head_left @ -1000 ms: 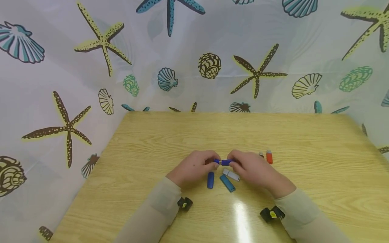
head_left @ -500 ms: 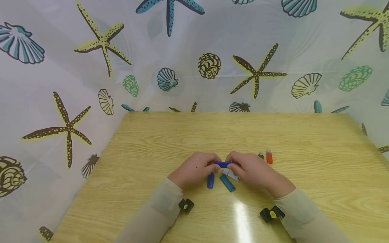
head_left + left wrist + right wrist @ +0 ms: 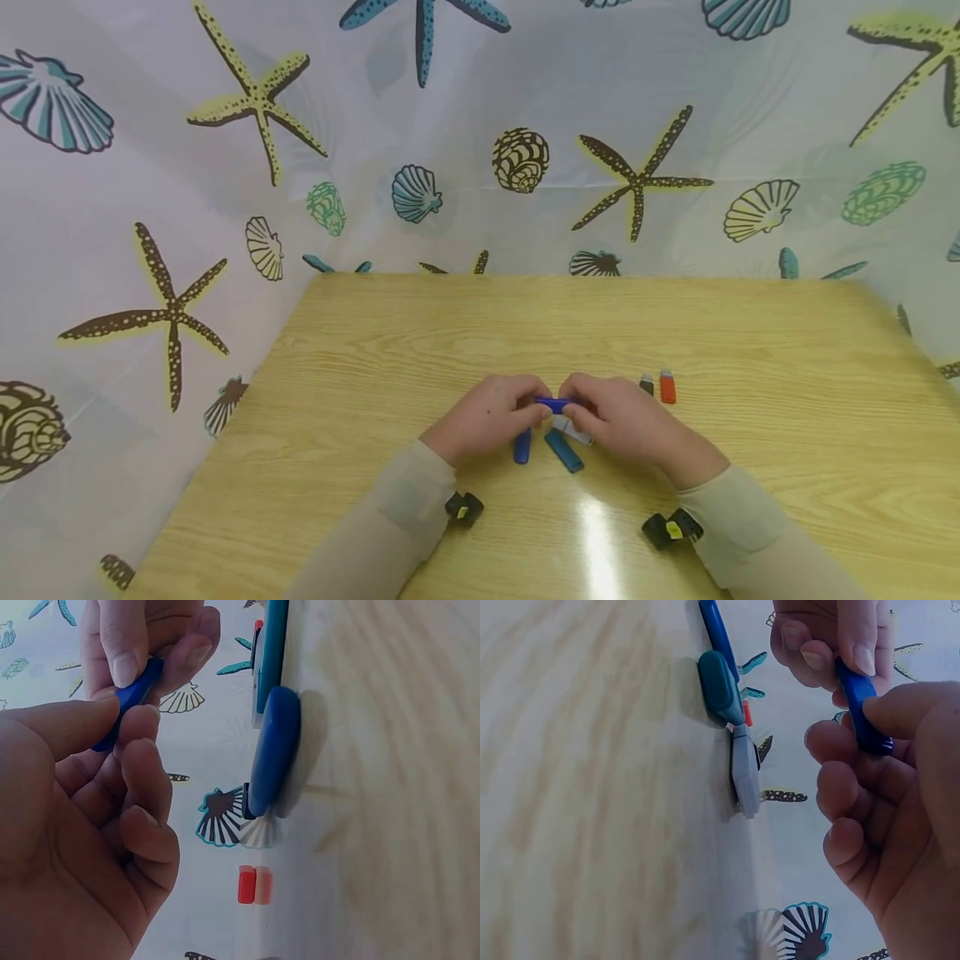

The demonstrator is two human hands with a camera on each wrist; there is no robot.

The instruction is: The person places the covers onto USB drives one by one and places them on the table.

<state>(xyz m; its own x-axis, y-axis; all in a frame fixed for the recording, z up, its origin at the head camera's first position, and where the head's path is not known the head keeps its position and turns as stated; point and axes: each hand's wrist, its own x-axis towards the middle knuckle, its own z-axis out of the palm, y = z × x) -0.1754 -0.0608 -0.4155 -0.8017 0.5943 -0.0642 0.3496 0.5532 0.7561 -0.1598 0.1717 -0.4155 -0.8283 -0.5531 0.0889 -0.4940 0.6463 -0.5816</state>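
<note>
A dark blue USB flash drive (image 3: 553, 406) is held just above the table between both hands, its cap and body together with no metal visible. My left hand (image 3: 497, 415) pinches its left end between thumb and fingers. At the other end, my right hand (image 3: 621, 421) grips it the same way; the right wrist view shows the blue drive (image 3: 861, 705) between the two thumbs. Below the hands lie a second blue drive (image 3: 522, 447), a teal drive (image 3: 564, 452) and a pale grey drive (image 3: 575, 431), partly hidden by the right hand.
Beyond the right hand lie a red flash drive (image 3: 667, 387) and a black one (image 3: 647, 384), the latter partly covered by that hand. The wooden table (image 3: 420, 333) ends at a hanging cloth (image 3: 465, 108) printed with starfish and shells.
One second ago a metal connector showed in a gap between the blue drive's two parts. The hands have pushed them together, and the gap is closed. The left hand shifted slightly right.
</note>
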